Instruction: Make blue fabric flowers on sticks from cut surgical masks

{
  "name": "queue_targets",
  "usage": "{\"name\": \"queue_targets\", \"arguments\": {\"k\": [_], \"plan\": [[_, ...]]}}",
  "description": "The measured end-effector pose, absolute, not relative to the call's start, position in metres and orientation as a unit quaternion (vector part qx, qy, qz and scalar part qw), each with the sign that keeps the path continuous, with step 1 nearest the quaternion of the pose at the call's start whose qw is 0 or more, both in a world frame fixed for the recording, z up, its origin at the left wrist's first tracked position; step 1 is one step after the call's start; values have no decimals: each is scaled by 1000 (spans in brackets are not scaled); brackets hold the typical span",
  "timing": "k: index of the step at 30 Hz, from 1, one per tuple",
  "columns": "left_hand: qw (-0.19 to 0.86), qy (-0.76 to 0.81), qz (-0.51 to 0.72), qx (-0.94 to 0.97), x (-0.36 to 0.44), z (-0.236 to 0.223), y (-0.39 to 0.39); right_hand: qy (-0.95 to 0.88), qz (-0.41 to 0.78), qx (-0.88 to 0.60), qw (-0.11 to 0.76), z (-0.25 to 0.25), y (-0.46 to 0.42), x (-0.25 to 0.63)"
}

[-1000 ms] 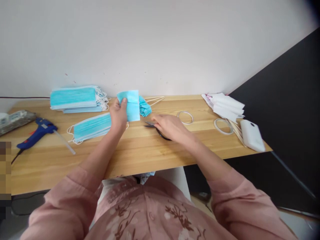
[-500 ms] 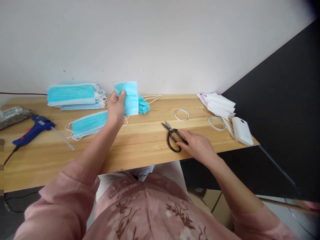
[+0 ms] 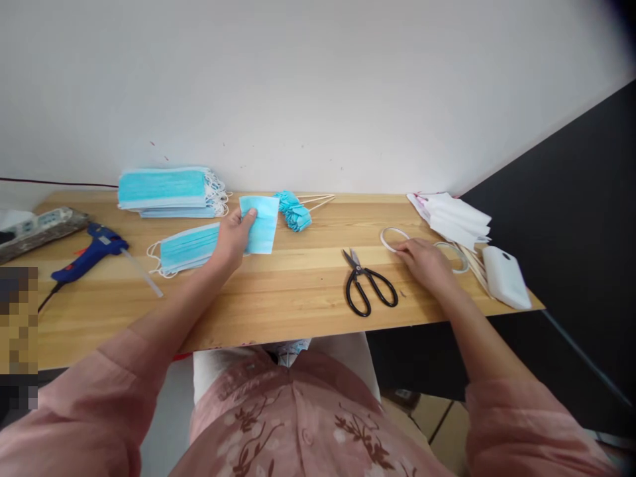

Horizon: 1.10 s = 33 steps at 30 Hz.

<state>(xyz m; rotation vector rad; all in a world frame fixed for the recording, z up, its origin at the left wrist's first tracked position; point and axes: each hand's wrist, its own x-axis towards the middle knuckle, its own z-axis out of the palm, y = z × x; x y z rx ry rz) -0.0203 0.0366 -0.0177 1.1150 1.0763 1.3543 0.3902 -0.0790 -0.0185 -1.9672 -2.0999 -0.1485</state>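
My left hand [image 3: 232,240] pinches a cut piece of blue mask fabric [image 3: 261,224] and holds it low over the wooden table [image 3: 278,298]. My right hand [image 3: 426,263] rests on the table with its fingertips on a white tape ring [image 3: 391,238], fingers curled around its near edge. Black scissors [image 3: 368,287] lie shut on the table between my hands, touched by neither. A blue face mask [image 3: 189,248] lies flat just left of my left hand.
A stack of blue masks [image 3: 166,192] sits at the back left. A folded blue piece on thin sticks [image 3: 297,213] lies behind centre. A blue glue gun [image 3: 94,252] is at the left. White sheets [image 3: 454,216], another tape ring [image 3: 460,255] and a white box [image 3: 505,277] are at the right.
My right hand let go of the scissors and moved right to the white tape ring. My left hand lowered the blue piece toward the table.
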Motion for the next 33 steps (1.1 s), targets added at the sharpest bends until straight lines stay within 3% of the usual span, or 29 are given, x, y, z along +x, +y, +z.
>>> {"name": "queue_targets", "arguments": {"k": [3, 6, 8, 10, 18, 21, 25, 29, 33], "plan": [[519, 465, 545, 466, -27, -26, 34, -695, -88, -703, 123, -6, -105, 381], [518, 480, 528, 471, -28, -31, 29, -678, -48, -722, 127, -1, -139, 339], [527, 481, 516, 474, -25, -31, 25, -701, -10, -706, 99, -5, -158, 306], [544, 473, 503, 476, -22, -30, 21, -703, -47, -707, 68, -12, -168, 281], [562, 464, 484, 484, -13, -22, 10, -620, -56, -781, 42, -7, -113, 300], [559, 453, 480, 502, -12, -22, 9, -662, -69, -735, 129, 12, -86, 297], [542, 450, 473, 529, -10, -25, 8, -684, 212, -620, 322, 20, -53, 247], [541, 435, 472, 543, -11, -24, 8, -665, 332, -556, 372, 11, -20, 196], [528, 439, 481, 546, -13, -21, 7, -636, 354, -561, 393, 4, 1, 177]]}}
